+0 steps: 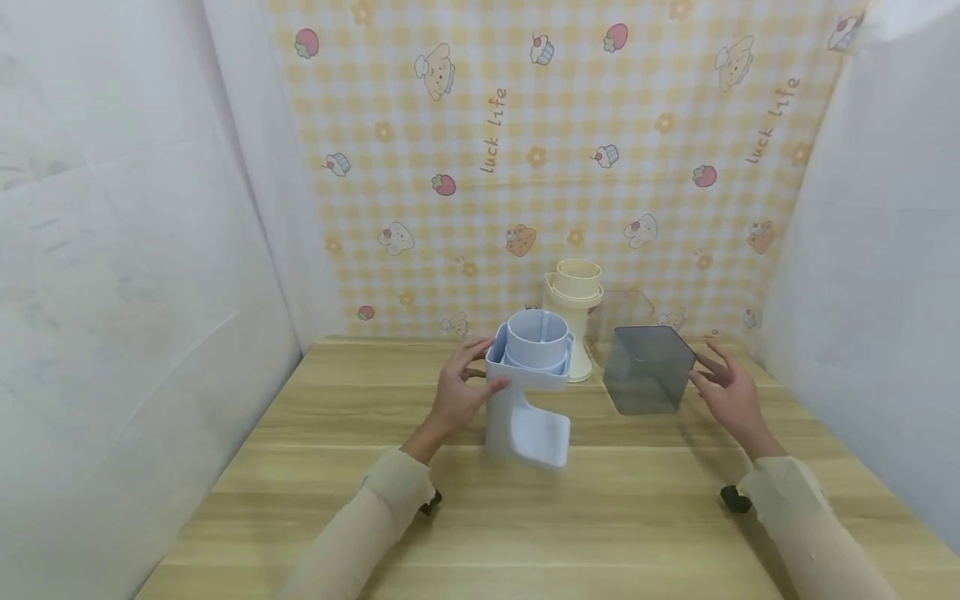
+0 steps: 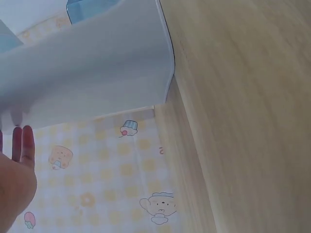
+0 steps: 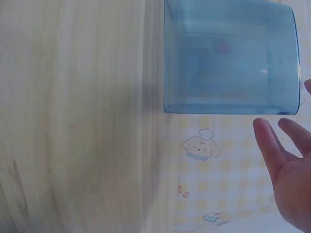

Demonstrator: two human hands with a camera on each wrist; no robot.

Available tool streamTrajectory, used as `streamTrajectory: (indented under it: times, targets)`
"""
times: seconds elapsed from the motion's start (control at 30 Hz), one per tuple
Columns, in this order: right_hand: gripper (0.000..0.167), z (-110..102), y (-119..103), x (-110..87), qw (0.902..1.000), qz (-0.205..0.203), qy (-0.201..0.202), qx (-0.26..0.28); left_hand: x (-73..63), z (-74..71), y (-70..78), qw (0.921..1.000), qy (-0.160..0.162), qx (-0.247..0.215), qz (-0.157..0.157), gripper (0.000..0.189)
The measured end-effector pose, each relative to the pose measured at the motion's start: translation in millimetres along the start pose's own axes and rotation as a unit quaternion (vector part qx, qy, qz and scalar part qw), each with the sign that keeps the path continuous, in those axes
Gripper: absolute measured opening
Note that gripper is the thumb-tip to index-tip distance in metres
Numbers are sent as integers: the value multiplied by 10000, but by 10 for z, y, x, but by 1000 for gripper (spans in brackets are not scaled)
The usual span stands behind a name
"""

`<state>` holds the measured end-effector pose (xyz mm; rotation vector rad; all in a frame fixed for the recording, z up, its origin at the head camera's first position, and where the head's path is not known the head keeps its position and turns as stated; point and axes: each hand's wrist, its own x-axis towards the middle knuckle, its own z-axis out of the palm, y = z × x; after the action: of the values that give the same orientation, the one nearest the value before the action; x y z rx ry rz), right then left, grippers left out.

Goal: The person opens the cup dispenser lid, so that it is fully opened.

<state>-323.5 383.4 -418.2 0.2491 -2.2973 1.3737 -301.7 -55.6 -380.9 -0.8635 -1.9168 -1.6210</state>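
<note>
In the head view, a light blue plastic stand (image 1: pixel 498 421) holds a round cup (image 1: pixel 537 337) in its square top tray. My left hand (image 1: pixel 459 389) grips the stand's upper left side, thumb in front and fingers toward the back. The left wrist view shows its fingertips against the stand's pale wall (image 2: pixel 92 73). A smoky see-through box (image 1: pixel 648 371), looking bluish in the right wrist view, lies to the right with its opening facing forward. My right hand (image 1: pixel 731 400) is beside the box's right wall, fingers spread. A small gap separates its fingertips from the box in the right wrist view.
A cream stand (image 1: pixel 573 321) with a cup on top rises behind the blue one, and a clear container (image 1: pixel 626 310) is partly hidden behind the smoky box. The wooden table (image 1: pixel 465 542) meets a checked cloth (image 1: pixel 480 208) at the back and white sheets on both sides.
</note>
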Motion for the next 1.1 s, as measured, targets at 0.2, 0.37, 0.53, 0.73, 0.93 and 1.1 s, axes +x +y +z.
streamTrajectory:
  times: [0.2,0.37,0.53,0.73,0.93,1.1]
  targets:
    - [60,25,-98,-55,9992,-157,307,-198,15,65,-70,9974,560,-62,454,45]
    - [55,15,-107,-69,9965,-143,556,-608,19,149,-219,9929,957,257,655,39]
    - [54,-10,-89,-85,9962,-177,583,-630,25,234,-419,9834,1481,781,704,37]
    - [54,-5,-130,-81,9978,10,626,-203,58,278,-399,9810,1456,1274,169,41]
    - [53,-20,-210,-89,9974,215,687,25,91,463,-179,9591,1154,2480,-732,88]
    - [51,2,-249,-103,9974,65,678,218,137,616,-9,9404,965,2942,-1406,118]
